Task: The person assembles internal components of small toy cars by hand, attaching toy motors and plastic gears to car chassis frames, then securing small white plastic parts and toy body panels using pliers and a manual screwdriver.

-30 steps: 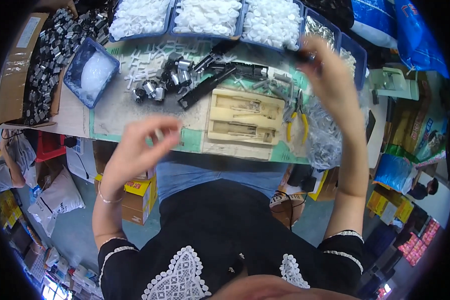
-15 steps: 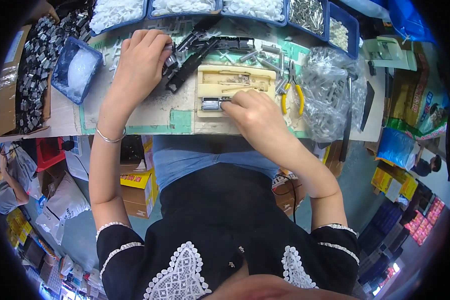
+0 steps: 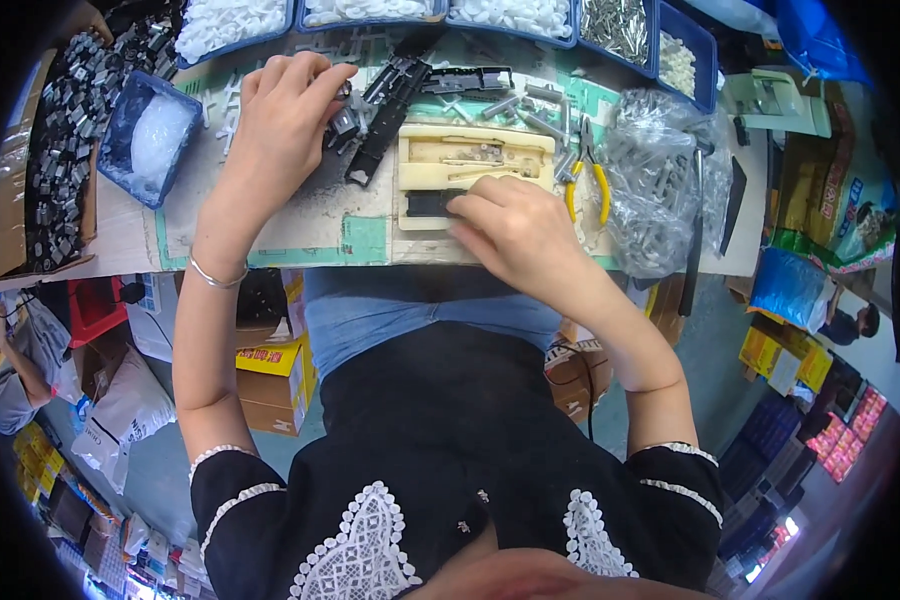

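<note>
At the left of the work area, my left hand [image 3: 282, 125] is closed, fingertips pinched at a small shiny part [image 3: 345, 90], mostly covered by the fingers. Just below it lie small dark-and-silver pieces [image 3: 342, 128]. My right hand [image 3: 525, 222] bends over the lower slot of a cream-coloured fixture block [image 3: 435, 175]. Its thumb and curled fingers close on the right end of a small black rectangular part [image 3: 427, 204] lying in that slot. The hand hides that end. Long black slotted strips [image 3: 382, 135] lie between my left hand and the block.
Yellow-handled pliers [image 3: 602, 195] and a clear plastic bag of parts [image 3: 660, 190] lie right of the block. Blue bins of white pieces [image 3: 510, 22] line the back. At left stand a blue tray [image 3: 110, 150] and a carton of metal parts [image 3: 65, 180].
The part in the fixture's slot showed a silver face before; a black surface shows there now. My right fingers have shifted slightly, and my left fingertips have moved a little.
</note>
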Demonstrator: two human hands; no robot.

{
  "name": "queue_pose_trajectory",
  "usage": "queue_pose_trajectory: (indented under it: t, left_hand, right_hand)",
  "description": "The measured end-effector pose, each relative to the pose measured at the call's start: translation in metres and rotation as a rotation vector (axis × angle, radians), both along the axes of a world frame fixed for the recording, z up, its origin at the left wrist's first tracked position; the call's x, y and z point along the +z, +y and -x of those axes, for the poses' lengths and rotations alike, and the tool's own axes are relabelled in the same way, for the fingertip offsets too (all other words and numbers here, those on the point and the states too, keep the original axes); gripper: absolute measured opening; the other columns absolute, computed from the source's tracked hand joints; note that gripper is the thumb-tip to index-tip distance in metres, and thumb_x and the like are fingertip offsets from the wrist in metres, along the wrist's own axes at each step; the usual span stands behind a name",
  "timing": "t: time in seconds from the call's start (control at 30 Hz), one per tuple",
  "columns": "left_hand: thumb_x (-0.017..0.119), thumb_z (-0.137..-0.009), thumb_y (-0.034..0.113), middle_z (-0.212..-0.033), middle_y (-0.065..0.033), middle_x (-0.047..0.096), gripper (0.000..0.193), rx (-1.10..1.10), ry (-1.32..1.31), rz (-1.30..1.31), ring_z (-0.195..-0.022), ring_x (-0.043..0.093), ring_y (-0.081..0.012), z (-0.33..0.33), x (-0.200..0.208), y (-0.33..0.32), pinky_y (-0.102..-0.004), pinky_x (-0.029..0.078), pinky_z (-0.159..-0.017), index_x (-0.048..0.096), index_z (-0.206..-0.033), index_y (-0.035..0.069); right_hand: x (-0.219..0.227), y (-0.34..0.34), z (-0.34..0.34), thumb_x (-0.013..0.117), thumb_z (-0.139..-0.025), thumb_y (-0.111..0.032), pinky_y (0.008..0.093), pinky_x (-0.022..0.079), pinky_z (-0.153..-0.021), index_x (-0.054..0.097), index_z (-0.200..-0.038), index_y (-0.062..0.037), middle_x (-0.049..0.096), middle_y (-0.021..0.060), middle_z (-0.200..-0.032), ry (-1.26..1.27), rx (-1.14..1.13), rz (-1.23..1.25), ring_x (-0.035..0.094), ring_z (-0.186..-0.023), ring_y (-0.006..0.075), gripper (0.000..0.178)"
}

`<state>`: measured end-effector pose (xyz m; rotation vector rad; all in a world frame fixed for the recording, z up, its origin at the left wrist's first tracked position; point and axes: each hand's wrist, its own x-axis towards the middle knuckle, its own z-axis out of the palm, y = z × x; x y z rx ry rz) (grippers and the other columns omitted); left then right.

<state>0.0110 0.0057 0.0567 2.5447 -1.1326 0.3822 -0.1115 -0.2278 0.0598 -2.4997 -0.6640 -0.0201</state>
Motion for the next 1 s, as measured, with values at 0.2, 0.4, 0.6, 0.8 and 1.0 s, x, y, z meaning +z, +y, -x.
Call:
queue_pose_trajectory:
  t: [0.2,0.4,0.6,0.8,1.0]
  left_hand:
    - [0.066,-0.078,0.0,-0.094,-0.0077,0.056,0.029,0.123,0.314,0.506,-0.081,0.056,-0.0167,0.039,0.01,0.004,-0.0275,0.045,-0.07,0.057,-0.105,0.003]
    - [0.071,-0.079,0.009,-0.093,-0.0057,0.058,0.015,0.251,0.808,0.838,-0.083,0.054,-0.0157,0.102,-0.018,-0.04,-0.0282,0.042,-0.071,0.063,-0.09,0.006]
    - [0.071,-0.077,0.017,-0.1,-0.0107,0.053,0.015,0.386,0.435,0.563,-0.096,0.045,-0.026,0.113,-0.034,-0.062,-0.0368,0.033,-0.085,0.063,-0.086,0.007]
    - [0.062,-0.082,0.016,-0.107,-0.0117,0.047,0.021,0.416,0.541,0.646,-0.099,0.042,-0.0277,0.114,-0.038,-0.064,-0.0387,0.029,-0.088,0.053,-0.099,0.008]
    - [0.064,-0.081,0.008,-0.109,-0.0129,0.047,0.027,0.337,0.19,0.317,-0.102,0.044,-0.0279,0.104,-0.021,-0.067,-0.0376,0.031,-0.092,0.051,-0.104,0.006]
  right_hand:
    - [-0.001,-0.005,0.006,0.068,-0.074,-0.011,0.0361,0.048,-0.064,0.062,-0.081,-0.0057,0.056,0.0063,-0.076,-0.024,-0.058,-0.127,0.058,-0.073,0.025,0.011]
    - [0.001,-0.021,0.013,0.071,-0.071,-0.012,0.0347,0.042,-0.061,0.06,-0.079,-0.0075,0.053,0.0052,-0.076,-0.133,-0.141,-0.021,0.054,-0.071,0.0242,0.014]
    - [0.0,-0.02,0.017,0.069,-0.072,-0.012,0.0361,0.041,-0.065,0.055,-0.078,-0.0067,0.049,0.0068,-0.076,-0.085,-0.174,0.057,0.052,-0.071,0.025,0.016]
    - [0.001,-0.021,0.017,0.071,-0.072,-0.013,0.0364,0.041,-0.06,0.058,-0.077,-0.0065,0.048,0.0072,-0.073,-0.077,-0.132,0.061,0.052,-0.068,0.0252,0.016]
    - [-0.001,-0.026,0.02,0.071,-0.074,-0.014,0.0339,0.044,-0.059,0.062,-0.082,-0.0066,0.053,0.0057,-0.074,-0.108,-0.097,0.058,0.056,-0.066,0.0237,0.014]
